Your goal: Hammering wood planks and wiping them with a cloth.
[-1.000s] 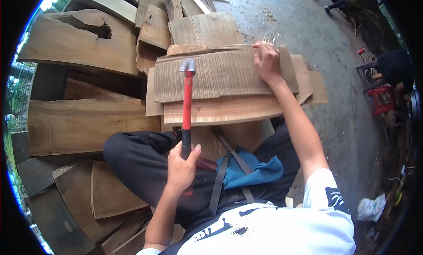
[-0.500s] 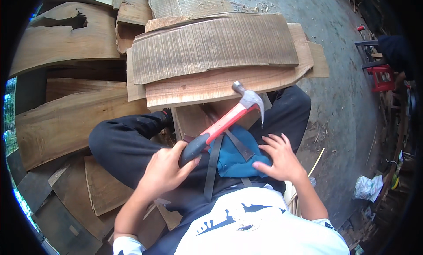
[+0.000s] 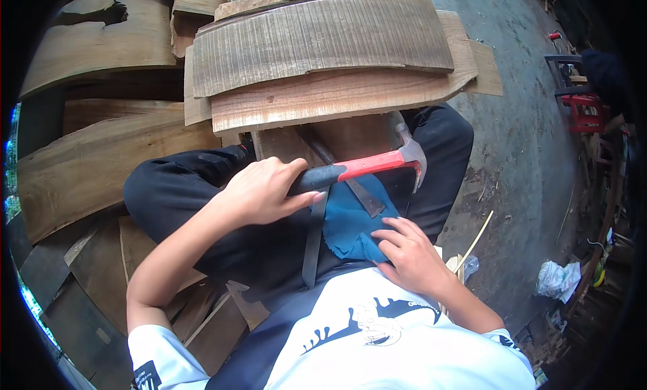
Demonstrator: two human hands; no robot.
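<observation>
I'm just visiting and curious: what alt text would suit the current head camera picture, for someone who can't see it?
A left hand grips a red-and-black claw hammer above a blue cloth, and the right hand is at the cloth's edge. A flat-bladed tool lies on the cloth, and wooden boards are stacked beyond.

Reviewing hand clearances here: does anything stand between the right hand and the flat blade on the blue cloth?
Nothing visible stands between the right hand and the near end of the flat blade, close by on the blue cloth. Farther up, the hammer in the left hand crosses in front of its upper part.
</observation>
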